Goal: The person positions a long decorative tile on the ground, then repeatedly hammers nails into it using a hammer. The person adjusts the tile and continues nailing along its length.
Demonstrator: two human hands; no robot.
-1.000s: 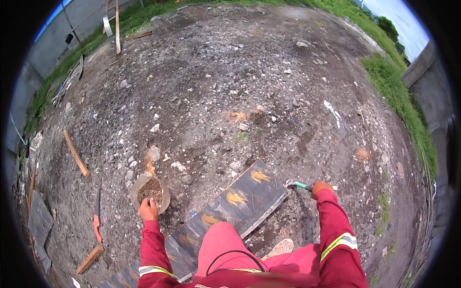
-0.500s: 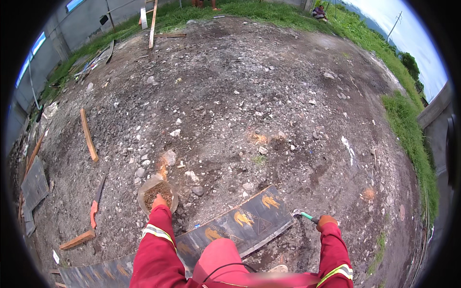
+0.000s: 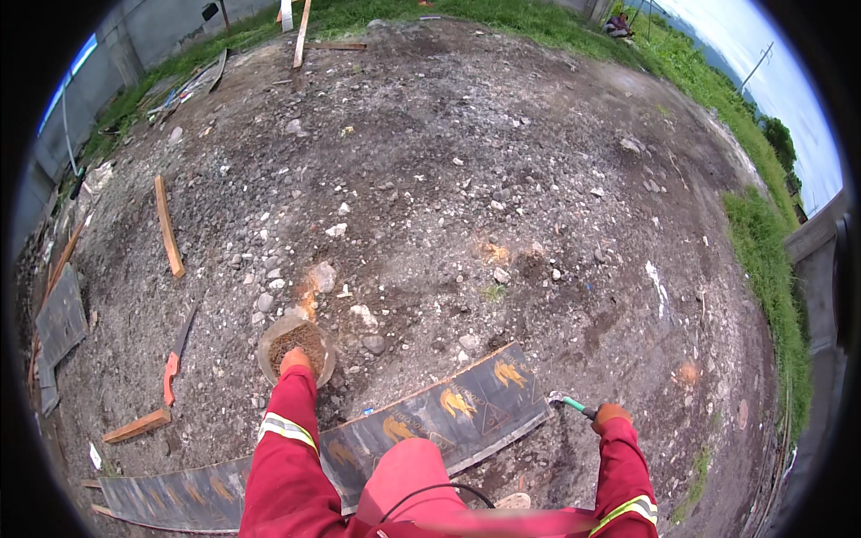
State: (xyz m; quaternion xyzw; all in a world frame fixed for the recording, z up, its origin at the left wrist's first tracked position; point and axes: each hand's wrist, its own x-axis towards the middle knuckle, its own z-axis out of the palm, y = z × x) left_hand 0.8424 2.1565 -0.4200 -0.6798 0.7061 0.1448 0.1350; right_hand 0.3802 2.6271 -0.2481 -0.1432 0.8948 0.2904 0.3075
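My left hand (image 3: 295, 360) reaches down into a round, pale translucent tub (image 3: 328, 363) of brown nails (image 3: 303, 338). Its fingertips are hidden among the nails, so their grip does not show. On the other side, my right hand (image 3: 613, 418) is wrapped round the handle of a hammer (image 3: 574, 405) with a green shaft. The hammer's metal head rests by the right end of a long dark plywood strip (image 3: 480, 413) with yellow printed marks. This strip lies across the ground in front of me, and my leg covers part of it.
At left lie a handsaw (image 3: 172, 369) with an orange handle, a short wood block (image 3: 136, 426), a longer timber piece (image 3: 168, 226) and a dark panel (image 3: 63, 309). Stones (image 3: 324, 276) dot the rough ground. A person (image 3: 618, 25) sits far off by the grass.
The view has shifted slightly, moving the far ground upward. My left hand remains in the tub, with more nails showing beyond it. The right hand keeps the hammer in the same place.
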